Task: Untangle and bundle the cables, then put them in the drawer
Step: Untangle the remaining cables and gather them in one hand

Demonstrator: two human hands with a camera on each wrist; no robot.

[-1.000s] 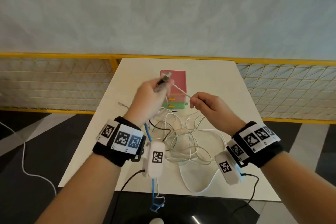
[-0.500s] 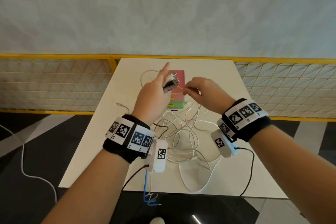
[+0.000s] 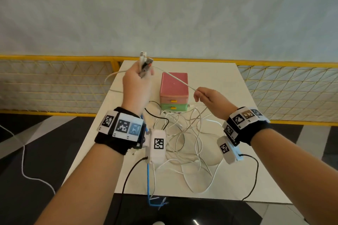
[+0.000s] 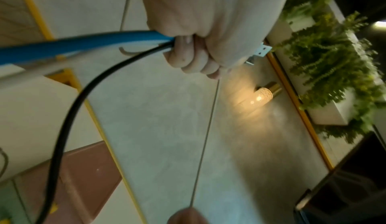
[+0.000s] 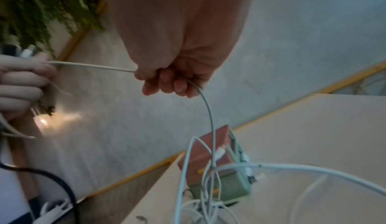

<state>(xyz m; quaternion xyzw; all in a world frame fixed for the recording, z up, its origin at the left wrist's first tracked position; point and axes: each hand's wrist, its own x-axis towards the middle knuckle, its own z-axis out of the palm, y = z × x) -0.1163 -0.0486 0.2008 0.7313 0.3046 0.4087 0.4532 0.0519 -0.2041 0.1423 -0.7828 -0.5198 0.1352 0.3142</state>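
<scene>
My left hand [image 3: 138, 78] is raised over the table's far left and grips a bunch of cable ends [image 3: 144, 62], with a blue cable [image 4: 83, 43] and a black cable [image 4: 69, 112] trailing from the fist [image 4: 194, 52]. A white cable [image 3: 175, 79] runs taut from it to my right hand [image 3: 204, 95], which pinches it [image 5: 163, 79] above the drawer box. More white cables [image 3: 184, 139] lie tangled on the table [image 3: 228, 82]. The small drawer box has a pink drawer [image 3: 173, 87] over a green one [image 3: 173, 107], both closed.
A yellow mesh railing [image 3: 54, 82] runs behind the table, with a grey wall beyond. The blue cable's end [image 3: 155, 202] hangs over the table's near edge. A loose white cord [image 3: 23, 168] lies on the dark floor to the left. Green plants [image 4: 325, 59] and a wall lamp [image 4: 263, 93] show behind.
My hands came together half a second ago and have now drawn apart. The left hand rose up and left with the cable ends; the right slid down the white cable to the right.
</scene>
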